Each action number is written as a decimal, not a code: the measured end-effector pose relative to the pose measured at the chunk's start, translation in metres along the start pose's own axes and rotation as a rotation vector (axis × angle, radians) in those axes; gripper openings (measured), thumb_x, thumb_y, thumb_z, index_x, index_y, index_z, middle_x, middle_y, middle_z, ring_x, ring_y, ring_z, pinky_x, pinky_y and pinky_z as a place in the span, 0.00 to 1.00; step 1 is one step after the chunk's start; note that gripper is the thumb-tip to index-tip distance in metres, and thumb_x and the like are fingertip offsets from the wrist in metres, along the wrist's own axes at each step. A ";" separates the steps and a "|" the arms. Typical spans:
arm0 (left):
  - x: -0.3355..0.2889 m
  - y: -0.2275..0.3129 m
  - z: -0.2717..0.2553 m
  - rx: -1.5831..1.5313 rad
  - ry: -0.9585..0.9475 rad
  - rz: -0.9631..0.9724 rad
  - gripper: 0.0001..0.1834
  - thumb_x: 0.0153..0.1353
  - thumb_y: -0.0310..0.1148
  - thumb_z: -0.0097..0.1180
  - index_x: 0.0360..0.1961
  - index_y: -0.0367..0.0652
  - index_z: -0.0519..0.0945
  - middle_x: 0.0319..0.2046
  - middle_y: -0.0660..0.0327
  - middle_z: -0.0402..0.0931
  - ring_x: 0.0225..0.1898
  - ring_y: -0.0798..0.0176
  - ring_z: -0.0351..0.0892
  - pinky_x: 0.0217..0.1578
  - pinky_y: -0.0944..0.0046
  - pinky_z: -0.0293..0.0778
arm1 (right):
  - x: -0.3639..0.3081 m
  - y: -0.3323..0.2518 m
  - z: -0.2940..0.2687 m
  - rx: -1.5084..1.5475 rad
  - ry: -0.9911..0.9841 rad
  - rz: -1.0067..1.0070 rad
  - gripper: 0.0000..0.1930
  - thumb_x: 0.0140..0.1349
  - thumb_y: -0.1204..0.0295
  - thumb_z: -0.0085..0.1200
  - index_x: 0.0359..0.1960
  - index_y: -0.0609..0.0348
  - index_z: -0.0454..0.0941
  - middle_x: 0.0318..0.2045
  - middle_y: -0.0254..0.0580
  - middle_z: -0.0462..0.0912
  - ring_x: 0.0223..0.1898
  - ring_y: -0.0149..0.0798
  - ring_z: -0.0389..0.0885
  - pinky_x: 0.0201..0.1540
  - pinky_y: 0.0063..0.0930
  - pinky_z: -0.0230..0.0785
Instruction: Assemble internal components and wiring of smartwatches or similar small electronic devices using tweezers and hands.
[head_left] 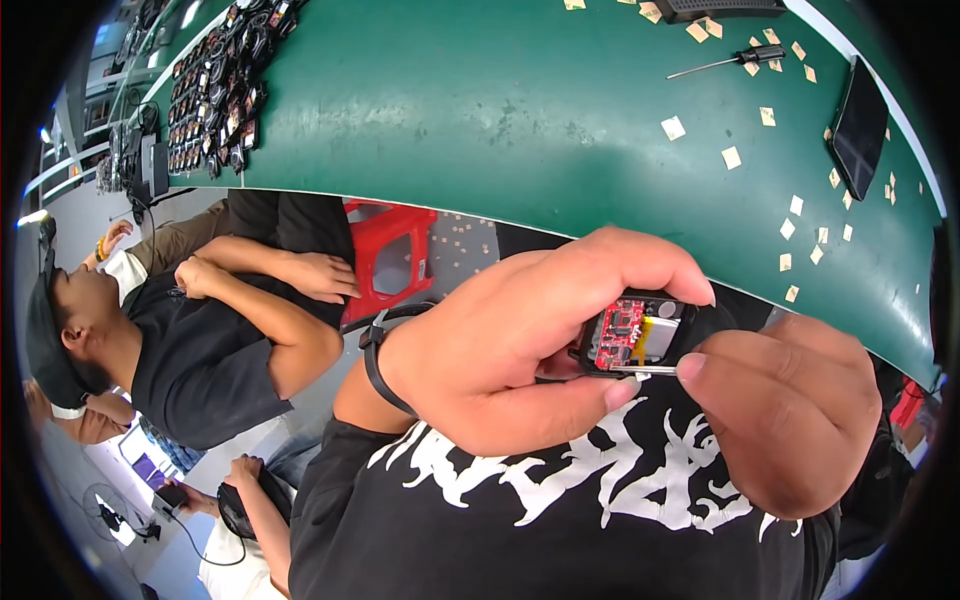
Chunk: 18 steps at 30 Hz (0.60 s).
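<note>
My left hand, with a black band round the wrist, grips a small black electronic device housing between thumb and fingers. The housing lies open, showing a red circuit board, a silver block and a strip of yellow tape. From the right, my right hand pinches a thin metal tool whose tip reaches the near edge of the housing. Most of this tool is hidden by the fingers, so its kind is unclear. Both hands are in front of my black shirt, near the table edge.
On the green table lie a screwdriver, a black phone-like slab and several small paper squares. Bundled black cables with small boards cover its far left. A person sits at my left beside a red stool.
</note>
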<state>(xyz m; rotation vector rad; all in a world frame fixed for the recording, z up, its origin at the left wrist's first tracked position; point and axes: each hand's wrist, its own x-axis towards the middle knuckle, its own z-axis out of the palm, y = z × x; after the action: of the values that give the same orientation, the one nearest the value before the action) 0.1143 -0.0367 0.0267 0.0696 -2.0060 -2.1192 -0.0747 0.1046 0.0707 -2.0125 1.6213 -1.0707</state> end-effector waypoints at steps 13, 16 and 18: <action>0.000 -0.001 0.006 0.036 0.042 0.013 0.29 0.58 0.21 0.61 0.61 0.24 0.68 0.54 0.48 0.72 0.50 0.63 0.75 0.50 0.64 0.71 | 0.002 -0.010 0.000 -0.151 0.013 0.031 0.15 0.35 0.82 0.64 0.30 0.66 0.84 0.25 0.44 0.83 0.17 0.36 0.70 0.20 0.26 0.59; -0.001 -0.001 0.007 0.049 0.057 0.009 0.29 0.58 0.21 0.61 0.60 0.24 0.68 0.55 0.46 0.73 0.50 0.60 0.76 0.51 0.63 0.72 | 0.003 -0.011 -0.002 -0.160 -0.005 0.030 0.15 0.35 0.83 0.65 0.31 0.65 0.84 0.25 0.44 0.83 0.18 0.35 0.70 0.20 0.26 0.59; -0.002 -0.004 0.007 0.119 0.059 0.123 0.29 0.58 0.21 0.61 0.60 0.23 0.68 0.56 0.43 0.73 0.53 0.54 0.78 0.54 0.59 0.72 | 0.001 -0.011 -0.002 -0.133 0.010 0.032 0.16 0.35 0.84 0.65 0.31 0.65 0.84 0.24 0.44 0.83 0.17 0.35 0.70 0.20 0.25 0.59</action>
<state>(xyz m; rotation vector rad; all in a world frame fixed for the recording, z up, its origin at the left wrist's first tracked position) 0.1147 -0.0293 0.0225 0.0271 -2.0456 -1.9007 -0.0688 0.1072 0.0802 -2.0596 1.7656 -0.9867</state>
